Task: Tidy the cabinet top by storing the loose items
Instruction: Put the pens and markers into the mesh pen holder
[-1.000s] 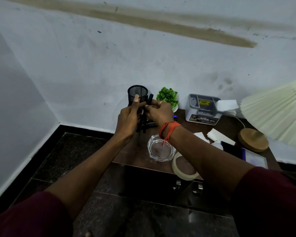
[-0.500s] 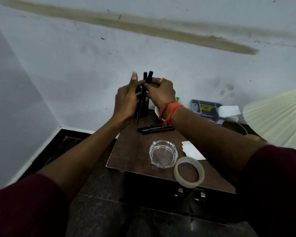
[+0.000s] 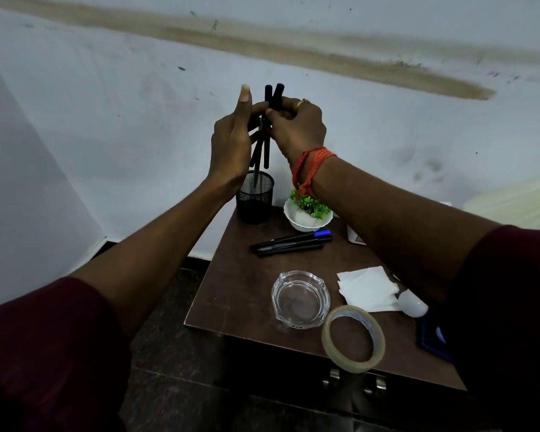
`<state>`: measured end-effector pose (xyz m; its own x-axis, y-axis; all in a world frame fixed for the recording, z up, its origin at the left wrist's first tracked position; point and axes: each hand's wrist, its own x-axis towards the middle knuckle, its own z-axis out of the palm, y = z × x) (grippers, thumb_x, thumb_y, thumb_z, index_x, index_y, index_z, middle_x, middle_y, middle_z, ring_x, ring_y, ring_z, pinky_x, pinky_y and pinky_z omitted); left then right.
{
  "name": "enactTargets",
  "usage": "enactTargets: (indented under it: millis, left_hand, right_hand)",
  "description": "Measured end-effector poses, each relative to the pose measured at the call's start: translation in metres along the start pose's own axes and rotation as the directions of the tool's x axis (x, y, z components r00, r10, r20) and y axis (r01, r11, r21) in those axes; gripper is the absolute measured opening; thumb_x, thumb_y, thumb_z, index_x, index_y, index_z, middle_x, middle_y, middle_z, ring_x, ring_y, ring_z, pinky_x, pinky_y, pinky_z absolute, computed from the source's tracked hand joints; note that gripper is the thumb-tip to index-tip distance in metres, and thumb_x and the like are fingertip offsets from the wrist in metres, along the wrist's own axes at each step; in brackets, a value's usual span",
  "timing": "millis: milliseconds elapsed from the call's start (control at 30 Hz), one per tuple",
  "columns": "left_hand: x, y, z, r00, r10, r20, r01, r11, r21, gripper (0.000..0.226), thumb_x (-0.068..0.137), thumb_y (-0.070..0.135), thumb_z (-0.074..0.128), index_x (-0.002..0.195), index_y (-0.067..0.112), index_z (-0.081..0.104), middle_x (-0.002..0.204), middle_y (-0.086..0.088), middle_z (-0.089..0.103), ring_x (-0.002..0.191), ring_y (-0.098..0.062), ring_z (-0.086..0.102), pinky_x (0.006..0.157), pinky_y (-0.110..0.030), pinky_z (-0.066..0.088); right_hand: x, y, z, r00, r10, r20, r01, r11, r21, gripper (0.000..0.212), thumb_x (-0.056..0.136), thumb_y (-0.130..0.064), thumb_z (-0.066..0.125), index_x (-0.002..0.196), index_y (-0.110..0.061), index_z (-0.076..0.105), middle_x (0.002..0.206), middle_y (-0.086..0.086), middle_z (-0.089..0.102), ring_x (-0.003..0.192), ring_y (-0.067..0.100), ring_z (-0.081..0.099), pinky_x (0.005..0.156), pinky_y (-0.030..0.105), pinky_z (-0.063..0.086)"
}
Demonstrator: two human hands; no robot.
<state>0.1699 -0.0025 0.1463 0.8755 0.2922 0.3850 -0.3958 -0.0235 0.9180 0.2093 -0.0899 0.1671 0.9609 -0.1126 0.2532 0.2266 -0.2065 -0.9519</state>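
Bundle of dark pens, upright, raised in front of the wall just above the black mesh pen cup; thinnest tip down at the cup's mouth, whether inside it not clear. Gripped from both sides. Left hand against the left of the bundle, one finger straight up beside the pen caps, the other fingers curled round the shafts. Right hand pinching near the tops with bent fingers; gold ring on one finger, orange thread band round the wrist.

Pen cup at the back left corner of the brown cabinet top, close to the wall. Just beside it on the right, a small green plant in a white bowl. In front of the bowl, loose pens lying flat together, one with a blue end. Nearer the front edge, a clear glass ashtray, a roll of clear tape overhanging the edge, and white paper slips to the ashtray's right. Pleated cream lampshade at the far right.
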Motion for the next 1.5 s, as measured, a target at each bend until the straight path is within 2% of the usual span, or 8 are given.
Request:
enactTargets:
  millis: [167,333,500,667,900,1133,1433,1500]
  left_hand:
    - [0.002,-0.025,-0.002,1.000,-0.029,-0.001,0.029,1.000,-0.010,0.056,0.098,0.049,0.035,0.117,0.008,0.068,0.116,-0.006,0.071,0.112,-0.011,0.065,0.098,-0.032,0.053]
    - [-0.001,-0.050,-0.006,0.994,-0.106,0.007,0.107,0.993,-0.057,0.051,0.098,0.047,0.040,0.115,0.010,0.070,0.115,-0.007,0.071,0.113,-0.014,0.064,0.100,-0.039,0.051]
    - [-0.011,-0.070,-0.006,0.989,-0.146,0.022,0.147,0.988,-0.039,0.049,0.097,0.048,0.040,0.111,0.013,0.072,0.114,-0.006,0.071,0.114,-0.016,0.064,0.098,-0.036,0.052]
    - [-0.015,-0.079,-0.008,0.987,-0.158,0.028,0.159,0.987,-0.028,0.040,0.092,0.051,0.043,0.094,0.028,0.076,0.112,-0.004,0.073,0.108,-0.015,0.067,0.098,-0.036,0.051]
    - [-0.018,-0.086,-0.009,0.983,-0.183,0.029,0.183,0.983,-0.008,0.054,0.086,0.058,0.045,0.107,0.018,0.074,0.124,-0.005,0.067,0.114,-0.014,0.064,0.102,-0.038,0.049]
    - [-0.020,-0.084,-0.012,0.977,-0.211,0.006,0.211,0.977,-0.008,0.050,0.097,0.049,0.041,0.119,0.014,0.067,0.122,-0.001,0.067,0.117,-0.011,0.061,0.104,-0.035,0.048]
    - [-0.029,-0.081,-0.015,0.974,-0.227,-0.008,0.227,0.974,0.001,0.048,0.087,0.055,0.045,0.110,0.021,0.070,0.118,0.003,0.069,0.115,-0.009,0.062,0.106,-0.039,0.046]
    - [-0.035,-0.081,-0.015,0.973,-0.229,-0.006,0.229,0.973,0.012,0.047,0.088,0.055,0.044,0.110,0.022,0.070,0.117,0.005,0.069,0.114,-0.008,0.062,0.106,-0.039,0.046]
  right_hand:
    - [-0.003,0.016,0.004,1.000,-0.002,0.029,0.003,1.000,-0.024,0.030,0.082,-0.022,0.063,0.111,-0.021,0.070,0.100,-0.003,0.073,0.095,0.011,0.068,0.095,0.027,0.051]
    - [-0.003,0.043,0.013,0.997,0.040,0.073,-0.037,0.998,-0.044,0.030,0.080,-0.022,0.063,0.109,-0.020,0.070,0.098,-0.002,0.074,0.094,0.013,0.069,0.096,0.032,0.052]
    - [-0.003,0.067,0.013,0.990,0.082,0.116,-0.068,0.990,-0.123,0.030,0.083,-0.021,0.062,0.112,-0.019,0.068,0.106,0.001,0.073,0.103,0.017,0.066,0.098,0.031,0.050]
    - [-0.001,0.084,0.021,0.985,0.132,0.111,-0.119,0.986,-0.117,0.030,0.083,-0.021,0.061,0.112,-0.019,0.069,0.104,0.002,0.074,0.101,0.020,0.068,0.097,0.035,0.052]
    - [0.002,0.096,0.029,0.972,0.203,0.117,-0.195,0.978,-0.073,0.030,0.081,-0.022,0.060,0.109,-0.020,0.070,0.100,0.002,0.075,0.098,0.022,0.069,0.093,0.038,0.054]
    - [0.001,0.101,0.027,0.961,0.247,0.124,-0.249,0.969,-0.001,0.028,0.076,-0.021,0.063,0.103,-0.021,0.070,0.097,0.002,0.073,0.098,0.023,0.068,0.093,0.040,0.054]
    - [-0.004,0.098,0.015,0.960,0.264,0.091,-0.267,0.963,0.027,0.029,0.076,-0.025,0.058,0.102,-0.020,0.070,0.098,0.003,0.071,0.102,0.023,0.066,0.095,0.041,0.053]
    - [-0.007,0.096,0.008,0.956,0.273,0.107,-0.278,0.960,0.035,0.029,0.080,-0.021,0.055,0.105,-0.017,0.068,0.094,0.003,0.068,0.093,0.020,0.066,0.093,0.043,0.054]
